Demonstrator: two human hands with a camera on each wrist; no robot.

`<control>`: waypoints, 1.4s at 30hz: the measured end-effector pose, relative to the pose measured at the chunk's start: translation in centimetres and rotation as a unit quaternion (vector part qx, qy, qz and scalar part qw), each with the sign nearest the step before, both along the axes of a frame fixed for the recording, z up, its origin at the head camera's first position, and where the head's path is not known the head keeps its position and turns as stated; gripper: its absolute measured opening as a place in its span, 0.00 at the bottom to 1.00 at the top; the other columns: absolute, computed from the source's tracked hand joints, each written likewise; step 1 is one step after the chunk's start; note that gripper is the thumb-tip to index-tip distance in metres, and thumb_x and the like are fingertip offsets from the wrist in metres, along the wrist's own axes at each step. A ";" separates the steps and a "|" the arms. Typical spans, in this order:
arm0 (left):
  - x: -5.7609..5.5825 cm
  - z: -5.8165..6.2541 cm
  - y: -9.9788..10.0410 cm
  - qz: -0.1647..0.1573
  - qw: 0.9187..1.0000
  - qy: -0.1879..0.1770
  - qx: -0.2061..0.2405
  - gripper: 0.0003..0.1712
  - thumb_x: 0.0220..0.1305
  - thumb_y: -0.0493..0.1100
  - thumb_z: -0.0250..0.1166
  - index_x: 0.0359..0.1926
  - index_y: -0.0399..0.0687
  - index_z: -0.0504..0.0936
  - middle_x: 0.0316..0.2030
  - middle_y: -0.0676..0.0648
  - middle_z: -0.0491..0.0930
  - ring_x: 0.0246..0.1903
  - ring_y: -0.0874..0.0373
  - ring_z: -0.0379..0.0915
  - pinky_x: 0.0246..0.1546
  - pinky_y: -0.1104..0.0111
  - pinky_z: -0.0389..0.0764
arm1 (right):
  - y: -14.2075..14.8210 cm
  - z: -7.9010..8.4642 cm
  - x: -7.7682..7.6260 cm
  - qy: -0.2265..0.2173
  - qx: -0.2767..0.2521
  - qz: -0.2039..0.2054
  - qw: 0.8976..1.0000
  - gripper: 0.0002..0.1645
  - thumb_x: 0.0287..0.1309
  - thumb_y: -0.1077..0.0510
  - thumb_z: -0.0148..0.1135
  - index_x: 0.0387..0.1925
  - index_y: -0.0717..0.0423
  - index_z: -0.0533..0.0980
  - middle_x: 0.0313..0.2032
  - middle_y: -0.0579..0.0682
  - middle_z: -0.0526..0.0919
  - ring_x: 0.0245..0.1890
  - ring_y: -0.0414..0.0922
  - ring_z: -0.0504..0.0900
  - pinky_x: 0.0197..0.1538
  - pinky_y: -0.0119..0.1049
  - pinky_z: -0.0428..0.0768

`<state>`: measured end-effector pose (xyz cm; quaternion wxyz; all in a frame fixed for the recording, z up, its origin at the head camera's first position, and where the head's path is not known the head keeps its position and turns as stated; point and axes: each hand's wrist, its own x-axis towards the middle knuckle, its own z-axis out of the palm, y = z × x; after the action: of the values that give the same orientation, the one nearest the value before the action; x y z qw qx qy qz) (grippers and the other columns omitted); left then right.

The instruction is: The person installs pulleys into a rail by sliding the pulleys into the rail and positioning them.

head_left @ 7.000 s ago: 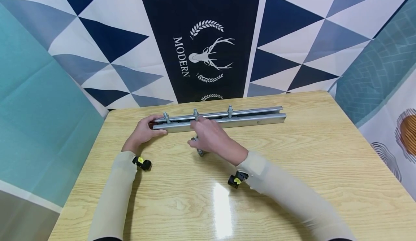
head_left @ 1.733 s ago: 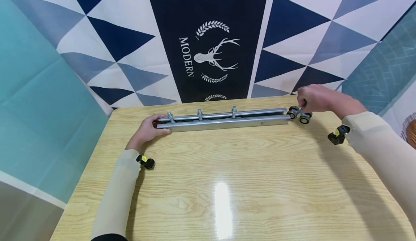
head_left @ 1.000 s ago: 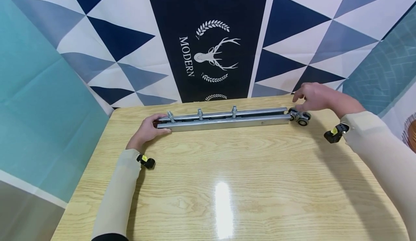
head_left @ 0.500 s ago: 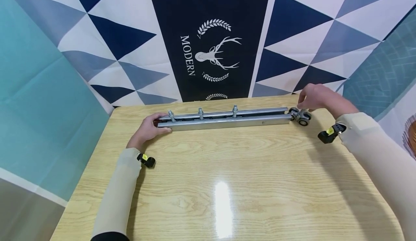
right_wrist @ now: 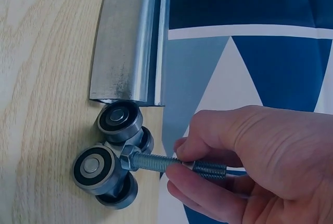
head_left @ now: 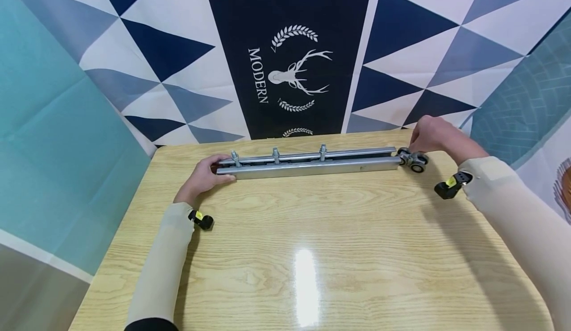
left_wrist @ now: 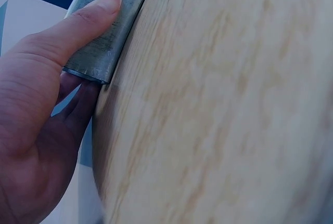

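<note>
A metal C-shaped rail (head_left: 312, 168) lies along the far part of the table, its slot facing up. Several threaded bolts (head_left: 322, 152) stick up out of the slot. My left hand (head_left: 202, 176) grips the rail's left end, thumb on the near wall, as the left wrist view also shows. At the rail's right end, my right hand (right_wrist: 229, 156) pinches the threaded bolt (right_wrist: 156, 162) of a roller trolley (right_wrist: 112, 156). The trolley has several black-and-steel wheels. Its leading wheels sit right at the rail's open end; the trailing ones are outside.
The wooden table (head_left: 285, 232) carries the rail near its back edge. A patterned cloth backdrop (head_left: 285, 73) rises directly behind. A teal panel (head_left: 58, 137) borders the table on the left.
Seven seconds ago my right hand was near the rail's middle; it has since carried the trolley to the right end. Lately its fingers loosened, then closed on the bolt again. The left hand stays put.
</note>
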<state>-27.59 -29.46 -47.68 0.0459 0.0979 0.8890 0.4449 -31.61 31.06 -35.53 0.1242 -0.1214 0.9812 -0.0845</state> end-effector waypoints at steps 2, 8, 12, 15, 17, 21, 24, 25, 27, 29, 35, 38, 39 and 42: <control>-0.1 0.0 0.0 0.000 1.000 0.001 -0.003 0.39 0.54 0.48 0.78 0.65 0.48 0.74 0.61 0.39 0.75 0.53 0.45 0.71 0.58 0.50 0.72 | 0.0 0.0 0.0 0.001 -0.002 -0.002 1.000 0.10 0.52 0.58 0.68 0.29 0.64 0.86 0.22 0.52 0.87 0.24 0.46 0.82 0.33 0.50 0.82; 0.0 0.1 0.0 -0.006 1.000 0.005 0.003 0.38 0.51 0.52 0.78 0.63 0.49 0.76 0.60 0.40 0.76 0.53 0.46 0.72 0.59 0.50 0.72 | 0.3 0.1 -0.1 0.001 0.007 0.010 1.000 0.10 0.51 0.58 0.68 0.28 0.63 0.86 0.22 0.52 0.87 0.23 0.46 0.81 0.32 0.49 0.82; 0.1 0.2 0.0 -0.004 1.000 0.004 0.005 0.38 0.51 0.52 0.78 0.63 0.49 0.76 0.60 0.40 0.76 0.53 0.46 0.72 0.59 0.49 0.72 | 0.4 0.3 -0.4 0.010 0.021 0.023 0.999 0.08 0.50 0.59 0.69 0.28 0.61 0.87 0.24 0.51 0.88 0.25 0.46 0.81 0.32 0.50 0.82; 0.3 0.3 0.0 -0.001 1.000 0.002 0.006 0.38 0.51 0.52 0.78 0.63 0.49 0.76 0.61 0.39 0.76 0.52 0.45 0.72 0.58 0.49 0.73 | 0.5 0.6 -0.5 0.019 0.031 0.033 0.999 0.06 0.50 0.59 0.70 0.27 0.60 0.87 0.24 0.51 0.87 0.26 0.47 0.81 0.33 0.51 0.82; 0.3 0.3 0.0 -0.001 1.000 -0.001 0.007 0.38 0.52 0.51 0.78 0.63 0.49 0.76 0.61 0.39 0.76 0.51 0.45 0.72 0.58 0.49 0.73 | 0.5 0.8 -0.5 0.025 0.035 0.039 0.998 0.05 0.50 0.59 0.70 0.26 0.59 0.86 0.24 0.50 0.87 0.26 0.47 0.80 0.33 0.51 0.82; 0.3 0.2 0.0 -0.002 1.000 -0.002 0.006 0.39 0.51 0.52 0.78 0.63 0.48 0.75 0.61 0.39 0.76 0.51 0.45 0.72 0.57 0.50 0.73 | 0.5 0.9 -0.5 0.034 0.035 0.054 0.997 0.03 0.48 0.61 0.71 0.23 0.56 0.85 0.22 0.48 0.85 0.24 0.46 0.78 0.31 0.47 0.80; 0.2 0.2 -0.1 -0.002 1.000 0.001 0.003 0.39 0.51 0.52 0.78 0.63 0.48 0.75 0.61 0.39 0.76 0.52 0.45 0.72 0.57 0.50 0.73 | 0.4 0.9 -0.4 0.036 0.029 0.062 0.997 0.03 0.47 0.62 0.70 0.22 0.54 0.84 0.20 0.47 0.83 0.23 0.45 0.76 0.29 0.44 0.78; 0.2 0.2 -0.1 -0.002 1.000 0.001 0.002 0.39 0.51 0.52 0.79 0.63 0.48 0.75 0.60 0.39 0.76 0.52 0.45 0.72 0.57 0.49 0.74 | 0.3 0.9 -0.4 0.036 0.028 0.064 0.997 0.03 0.47 0.62 0.70 0.21 0.54 0.84 0.20 0.47 0.83 0.23 0.45 0.76 0.29 0.43 0.77; 0.1 0.2 0.0 -0.002 1.000 0.002 0.001 0.39 0.51 0.52 0.79 0.63 0.48 0.75 0.60 0.39 0.76 0.52 0.45 0.72 0.57 0.49 0.74 | 0.3 0.8 -0.4 0.037 0.026 0.066 0.997 0.04 0.47 0.63 0.69 0.21 0.54 0.84 0.20 0.46 0.82 0.23 0.45 0.76 0.29 0.42 0.76; 0.2 0.2 0.0 -0.003 1.000 0.002 0.000 0.39 0.51 0.52 0.79 0.63 0.48 0.75 0.60 0.39 0.76 0.52 0.45 0.73 0.57 0.49 0.74 | 0.2 0.8 -0.4 0.037 0.026 0.068 0.997 0.04 0.48 0.63 0.69 0.21 0.54 0.84 0.20 0.47 0.82 0.22 0.45 0.76 0.29 0.42 0.76; 0.2 0.1 -0.1 -0.001 1.000 0.001 0.000 0.39 0.51 0.52 0.78 0.63 0.48 0.75 0.61 0.39 0.75 0.52 0.45 0.72 0.58 0.49 0.74 | 0.0 0.6 -0.3 0.031 0.020 0.077 0.996 0.04 0.51 0.62 0.68 0.23 0.54 0.84 0.20 0.46 0.82 0.21 0.44 0.75 0.28 0.41 0.75; 0.2 0.1 -0.1 0.000 1.000 -0.001 0.003 0.40 0.51 0.53 0.79 0.63 0.49 0.76 0.61 0.39 0.75 0.53 0.45 0.72 0.59 0.49 0.73 | 0.0 0.4 -0.2 0.025 0.012 0.078 0.997 0.05 0.51 0.63 0.67 0.23 0.55 0.84 0.19 0.47 0.81 0.20 0.43 0.74 0.28 0.40 0.73; 0.1 0.2 -0.1 0.000 1.000 -0.001 0.003 0.40 0.51 0.53 0.79 0.63 0.49 0.75 0.61 0.39 0.75 0.53 0.45 0.72 0.59 0.49 0.73 | 0.0 0.3 -0.2 0.024 0.009 0.079 0.997 0.05 0.51 0.63 0.67 0.23 0.55 0.84 0.19 0.47 0.82 0.20 0.43 0.74 0.28 0.40 0.72; 0.1 0.2 0.0 0.000 1.000 -0.002 0.002 0.40 0.51 0.53 0.79 0.64 0.49 0.75 0.61 0.39 0.75 0.53 0.45 0.72 0.59 0.49 0.72 | 0.0 0.0 -0.2 0.023 0.006 0.086 0.996 0.05 0.51 0.63 0.67 0.23 0.54 0.84 0.19 0.48 0.82 0.20 0.43 0.73 0.29 0.40 0.72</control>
<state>-27.47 -29.51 -47.49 0.0475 0.0971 0.8879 0.4472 -31.86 31.04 -35.56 0.1087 -0.2064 0.9703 -0.0648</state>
